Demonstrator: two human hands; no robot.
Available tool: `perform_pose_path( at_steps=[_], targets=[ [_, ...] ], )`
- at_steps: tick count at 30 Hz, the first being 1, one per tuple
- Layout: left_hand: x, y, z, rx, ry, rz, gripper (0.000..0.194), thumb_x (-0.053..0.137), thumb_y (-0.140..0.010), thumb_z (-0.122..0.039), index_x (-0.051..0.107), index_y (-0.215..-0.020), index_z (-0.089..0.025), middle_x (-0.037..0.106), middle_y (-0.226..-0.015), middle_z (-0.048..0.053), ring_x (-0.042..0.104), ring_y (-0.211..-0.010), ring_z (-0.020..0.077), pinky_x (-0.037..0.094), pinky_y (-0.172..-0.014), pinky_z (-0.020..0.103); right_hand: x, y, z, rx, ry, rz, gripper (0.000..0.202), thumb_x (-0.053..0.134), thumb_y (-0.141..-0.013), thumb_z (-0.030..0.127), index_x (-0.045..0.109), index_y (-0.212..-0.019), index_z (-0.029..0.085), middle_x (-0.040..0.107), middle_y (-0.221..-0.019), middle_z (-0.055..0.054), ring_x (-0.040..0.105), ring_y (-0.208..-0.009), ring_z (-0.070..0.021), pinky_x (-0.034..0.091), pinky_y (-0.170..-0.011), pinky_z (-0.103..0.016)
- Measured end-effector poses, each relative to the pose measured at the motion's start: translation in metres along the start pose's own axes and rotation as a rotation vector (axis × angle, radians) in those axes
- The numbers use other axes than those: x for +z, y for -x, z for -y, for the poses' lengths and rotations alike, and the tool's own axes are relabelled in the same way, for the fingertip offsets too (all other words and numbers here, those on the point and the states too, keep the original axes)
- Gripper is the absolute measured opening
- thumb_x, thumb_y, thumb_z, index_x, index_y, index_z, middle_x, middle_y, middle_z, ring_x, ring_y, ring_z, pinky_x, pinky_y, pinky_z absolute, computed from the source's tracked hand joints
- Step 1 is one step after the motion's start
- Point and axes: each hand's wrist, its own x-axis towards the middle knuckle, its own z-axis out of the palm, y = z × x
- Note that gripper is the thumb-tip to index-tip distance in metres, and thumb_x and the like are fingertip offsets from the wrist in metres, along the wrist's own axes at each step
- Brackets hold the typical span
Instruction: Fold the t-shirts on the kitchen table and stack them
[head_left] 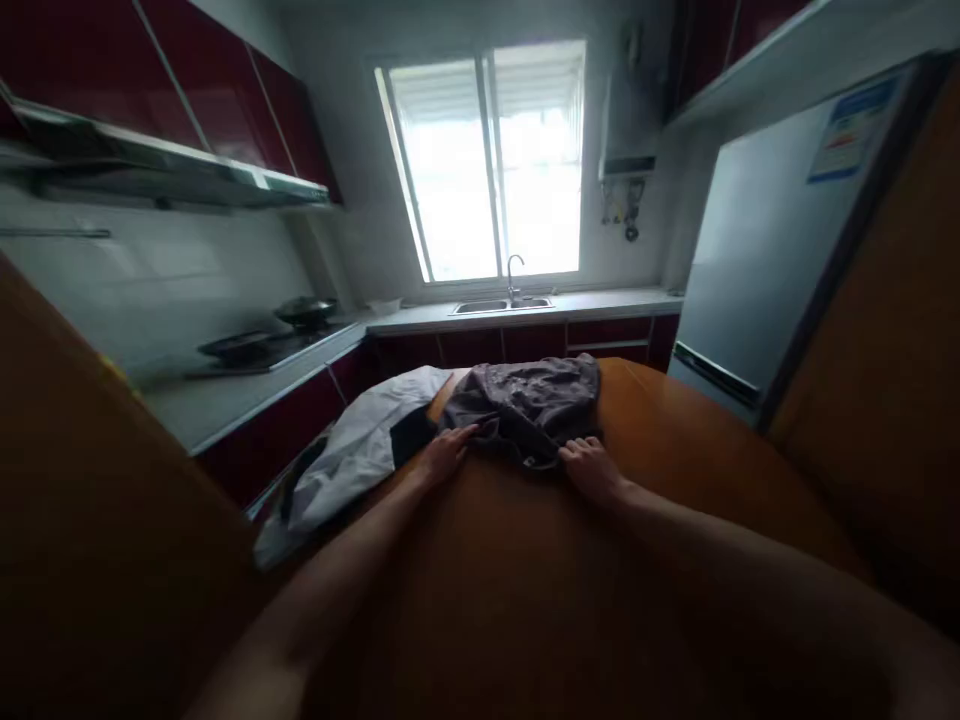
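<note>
A crumpled dark grey garment (532, 400) lies on the round wooden table (517, 560); its exact kind is hard to make out. My left hand (448, 452) is closed on the near left corner of the cloth. On the other side, my right hand (592, 468) has its fingers curled over the near right edge. Between the two hands the near edge of the fabric sags in folds. Left of the garment, a white piece of clothing (360, 440) with a dark patch is spread along the table's left edge.
Beyond the table runs a counter (420, 318) with a sink (484, 307) under a window. A stove with a pan (240, 348) and a pot (306, 310) stands at the left. The fridge (780, 230) is at the right, beside the table.
</note>
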Motion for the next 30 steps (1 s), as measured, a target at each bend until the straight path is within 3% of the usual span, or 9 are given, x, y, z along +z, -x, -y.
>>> perform_pose_path(
  at_steps=[6, 10, 13, 16, 21, 23, 26, 28, 30],
  targets=[
    [-0.027, 0.035, -0.04, 0.105, 0.038, 0.032, 0.029, 0.048, -0.088, -0.012, 0.069, -0.107, -0.019, 0.065, -0.103, 0.007, 0.064, -0.096, 0.0198, 0.05, -0.091, 0.032, -0.043, 0.024, -0.07, 0.195, -0.106, -0.105, 0.023, 0.049, -0.094, 0.015, 0.067, -0.108, 0.019, 0.068, -0.106, -0.01, 0.06, -0.1, -0.0242, 0.039, -0.088, -0.035],
    [-0.049, 0.075, -0.092, 0.205, 0.042, 0.057, 0.024, 0.049, -0.087, -0.013, 0.068, -0.102, -0.018, 0.064, -0.099, 0.007, 0.061, -0.09, 0.0192, 0.047, -0.084, 0.03, -0.057, 0.052, -0.095, 0.077, -0.376, -0.084, 0.011, 0.057, -0.088, 0.022, 0.067, -0.093, 0.02, 0.065, -0.096, -0.006, 0.059, -0.092, -0.0222, 0.045, -0.083, -0.033],
    [-0.061, 0.105, -0.124, 0.219, 0.092, 0.164, 0.023, 0.051, -0.081, -0.01, 0.067, -0.095, -0.019, 0.064, -0.091, 0.004, 0.06, -0.082, 0.0169, 0.045, -0.076, 0.026, -0.071, 0.081, -0.092, -0.057, -0.524, 0.018, 0.007, 0.062, -0.084, 0.026, 0.065, -0.085, 0.02, 0.063, -0.098, -0.006, 0.058, -0.094, -0.0213, 0.046, -0.084, -0.033],
    [-0.07, 0.128, -0.141, 0.2, 0.151, 0.303, 0.021, 0.054, -0.077, -0.01, 0.068, -0.09, -0.019, 0.064, -0.087, 0.002, 0.06, -0.077, 0.0147, 0.044, -0.071, 0.023, -0.091, 0.112, -0.078, -0.072, -0.664, 0.204, 0.015, 0.064, -0.084, 0.033, 0.066, -0.089, 0.019, 0.064, -0.097, -0.005, 0.06, -0.091, -0.0201, 0.047, -0.084, -0.032],
    [-0.077, 0.139, -0.145, 0.125, 0.281, 0.574, 0.017, 0.058, -0.089, -0.025, 0.073, -0.096, -0.019, 0.068, -0.08, -0.001, 0.059, -0.07, 0.0122, 0.043, -0.064, 0.02, -0.116, 0.141, -0.051, -0.023, -0.78, 0.535, 0.029, 0.068, -0.084, 0.046, 0.072, -0.099, 0.021, 0.07, -0.092, -0.003, 0.062, -0.085, -0.0198, 0.048, -0.073, -0.027],
    [-0.073, 0.132, -0.143, 0.057, 0.252, 0.503, 0.022, 0.057, -0.093, -0.033, 0.073, -0.097, -0.019, 0.07, -0.082, 0.0, 0.06, -0.072, 0.0134, 0.044, -0.067, 0.022, -0.114, 0.135, -0.046, -0.032, -0.822, 0.606, 0.036, 0.068, -0.084, 0.051, 0.073, -0.103, 0.021, 0.072, -0.093, -0.003, 0.063, -0.083, -0.0195, 0.047, -0.07, -0.026],
    [-0.056, 0.116, -0.142, -0.05, 0.13, 0.24, 0.025, 0.06, -0.092, -0.038, 0.071, -0.107, -0.02, 0.069, -0.096, 0.004, 0.063, -0.082, 0.0175, 0.048, -0.078, 0.027, -0.093, 0.11, -0.045, 0.026, -0.821, 0.394, 0.036, 0.062, -0.088, 0.052, 0.072, -0.098, 0.019, 0.072, -0.089, -0.004, 0.063, -0.08, -0.019, 0.047, -0.07, -0.027],
    [-0.043, 0.107, -0.142, -0.059, 0.068, 0.173, 0.033, 0.068, -0.088, -0.042, 0.069, -0.115, -0.023, 0.067, -0.106, 0.005, 0.063, -0.093, 0.0212, 0.049, -0.085, 0.031, -0.07, 0.091, -0.047, 0.131, -0.733, 0.185, 0.032, 0.062, -0.088, 0.049, 0.07, -0.095, 0.018, 0.071, -0.087, -0.005, 0.063, -0.078, -0.0192, 0.047, -0.07, -0.028],
    [-0.03, 0.101, -0.143, -0.05, 0.011, 0.154, 0.039, 0.073, -0.084, -0.046, 0.068, -0.117, -0.025, 0.065, -0.111, 0.006, 0.061, -0.103, 0.0247, 0.049, -0.09, 0.035, -0.045, 0.077, -0.046, 0.238, -0.64, 0.077, 0.031, 0.064, -0.086, 0.047, 0.068, -0.098, 0.018, 0.07, -0.088, -0.006, 0.063, -0.077, -0.0197, 0.046, -0.068, -0.029]
  ],
)
